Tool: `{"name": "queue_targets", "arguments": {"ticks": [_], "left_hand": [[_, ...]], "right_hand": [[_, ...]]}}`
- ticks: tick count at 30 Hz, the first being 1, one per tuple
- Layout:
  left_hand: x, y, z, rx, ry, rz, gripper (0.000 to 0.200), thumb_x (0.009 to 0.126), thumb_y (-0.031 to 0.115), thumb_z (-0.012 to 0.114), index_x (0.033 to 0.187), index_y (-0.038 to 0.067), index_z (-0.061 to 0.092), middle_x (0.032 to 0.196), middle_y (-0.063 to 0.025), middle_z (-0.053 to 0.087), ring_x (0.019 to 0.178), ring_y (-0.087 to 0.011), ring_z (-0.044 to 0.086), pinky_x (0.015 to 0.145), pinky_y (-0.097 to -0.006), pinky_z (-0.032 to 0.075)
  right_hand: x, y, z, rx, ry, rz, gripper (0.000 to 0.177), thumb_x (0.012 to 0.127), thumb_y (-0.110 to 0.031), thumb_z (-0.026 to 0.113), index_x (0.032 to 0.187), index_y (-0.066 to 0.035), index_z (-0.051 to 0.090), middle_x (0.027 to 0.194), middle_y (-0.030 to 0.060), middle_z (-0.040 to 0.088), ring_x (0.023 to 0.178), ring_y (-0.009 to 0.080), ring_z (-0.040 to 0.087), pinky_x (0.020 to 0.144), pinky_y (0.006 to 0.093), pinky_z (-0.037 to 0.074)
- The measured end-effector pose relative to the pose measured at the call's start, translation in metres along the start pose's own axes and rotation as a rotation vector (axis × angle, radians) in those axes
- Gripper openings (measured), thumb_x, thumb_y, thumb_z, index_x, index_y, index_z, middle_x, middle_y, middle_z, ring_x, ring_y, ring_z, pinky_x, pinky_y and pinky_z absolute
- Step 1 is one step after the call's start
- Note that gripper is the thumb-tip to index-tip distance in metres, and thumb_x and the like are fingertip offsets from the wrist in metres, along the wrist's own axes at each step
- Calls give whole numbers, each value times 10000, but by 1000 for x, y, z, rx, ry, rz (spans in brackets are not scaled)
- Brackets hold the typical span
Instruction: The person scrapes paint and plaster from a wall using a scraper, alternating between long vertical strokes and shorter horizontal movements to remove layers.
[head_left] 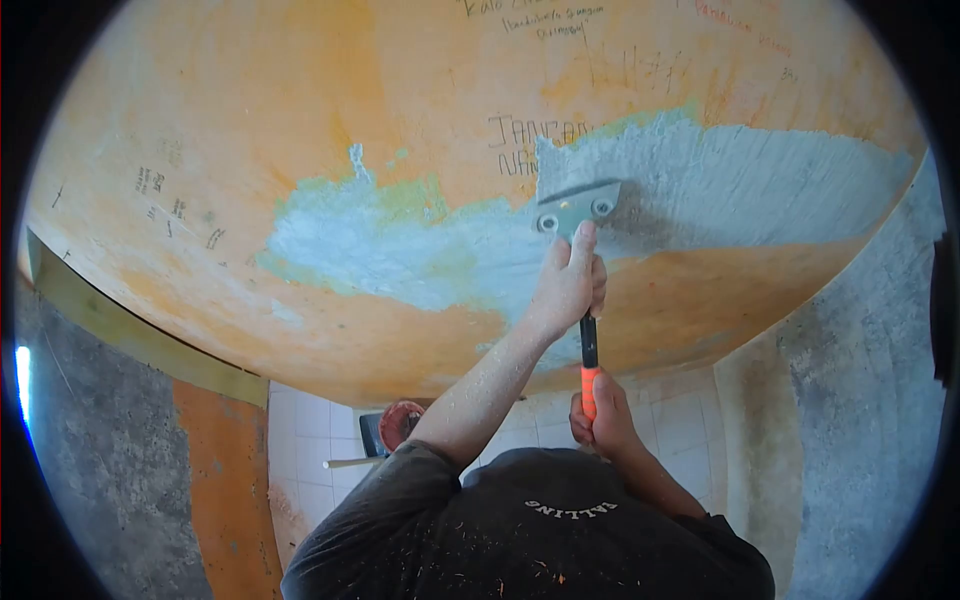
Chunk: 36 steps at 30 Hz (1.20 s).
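Observation:
A long-handled scraper (pixel 588 345) with a black and orange handle lies against the wall (pixel 330 90). Its wide metal head, fixed with two round bolts, touches the edge between orange paint and a bare grey-blue patch (pixel 740 190). High on the handle, just below the head, my left hand (pixel 572 280) is wrapped around it, one finger stretched towards the head. Lower down, my right hand (pixel 605 412) grips the orange end near my chest. Pale specks of dust cover my left forearm.
Handwriting (pixel 540 130) marks the orange paint beside the scraper head. Below, on the white tiled floor (pixel 310 430), stand a reddish bucket (pixel 400 422) and a dark object, with a pale stick (pixel 350 463) nearby. Grey side walls (pixel 850 400) rise left and right.

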<state>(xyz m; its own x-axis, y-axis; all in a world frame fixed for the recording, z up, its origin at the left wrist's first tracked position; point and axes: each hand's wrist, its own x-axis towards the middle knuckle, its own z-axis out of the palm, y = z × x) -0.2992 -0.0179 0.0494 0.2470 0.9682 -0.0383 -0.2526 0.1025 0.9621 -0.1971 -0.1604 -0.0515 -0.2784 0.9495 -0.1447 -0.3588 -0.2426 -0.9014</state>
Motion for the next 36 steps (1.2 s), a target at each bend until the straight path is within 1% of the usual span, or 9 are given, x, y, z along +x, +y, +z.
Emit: {"name": "queue_targets", "arguments": {"ticks": [3,5,8,10,13,16,27,31,36], "left_hand": [[1,22,4,-14,9,-25,423,1027,503,395,1007,81,386,569,28,327,442,-92,337,423,-277,352],[3,47,9,18,5,87,416,1024,503,405,998,88,390,570,28,332,443,-94,343,427,-279,352],[2,32,4,5,-9,63,406,1018,505,416,1001,100,392,570,29,334,443,-95,344,431,-277,353],[-6,18,5,-12,58,-28,396,1024,498,402,996,103,393,562,34,328,444,-93,345,434,-278,360],[-3,26,1,8,13,-24,391,1028,489,397,997,99,398,564,34,329,447,-93,344,439,-284,361],[5,48,5,24,-29,40,409,1029,492,391,1002,83,403,564,36,327,448,-89,341,440,-284,361],[5,62,8,13,-66,125,400,1029,487,385,984,92,420,542,39,318,434,-80,324,419,-270,335],[0,34,4,-33,-48,40,412,1026,506,395,987,97,430,548,43,323,435,-81,333,420,-266,336],[-14,-67,-10,-92,-15,-142,425,1026,523,379,1018,100,423,606,27,350,485,-93,366,465,-265,360]], "right_hand": [[9,-21,7,-8,-30,-14,554,1045,-507,267,1325,-58,431,514,2,360,362,97,324,363,258,320],[12,-29,12,-31,-41,-19,557,1044,-512,269,1326,-60,432,512,0,360,360,97,323,365,259,322],[13,-24,8,-33,-39,-71,562,1040,-522,272,1323,-64,432,507,-2,359,356,96,322,361,262,320],[2,-9,4,-5,-39,-6,567,1042,-518,269,1321,-50,428,504,-4,353,356,93,319,355,263,314],[3,-17,10,-40,-22,12,575,1040,-523,270,1324,-46,422,505,-5,352,357,90,318,355,262,313],[15,-34,18,-52,-25,-82,587,1035,-535,275,1325,-45,418,505,-3,353,359,89,319,358,261,316],[17,-47,26,-17,-60,-62,581,1044,-510,262,1326,-25,414,528,-2,370,371,86,340,369,260,330],[8,-23,21,145,-72,-3,536,1056,-465,257,1319,-27,420,545,6,392,376,91,356,378,255,341],[-14,44,-25,136,12,115,476,1057,-432,293,1300,-51,442,549,11,402,378,102,375,384,256,349]]}}
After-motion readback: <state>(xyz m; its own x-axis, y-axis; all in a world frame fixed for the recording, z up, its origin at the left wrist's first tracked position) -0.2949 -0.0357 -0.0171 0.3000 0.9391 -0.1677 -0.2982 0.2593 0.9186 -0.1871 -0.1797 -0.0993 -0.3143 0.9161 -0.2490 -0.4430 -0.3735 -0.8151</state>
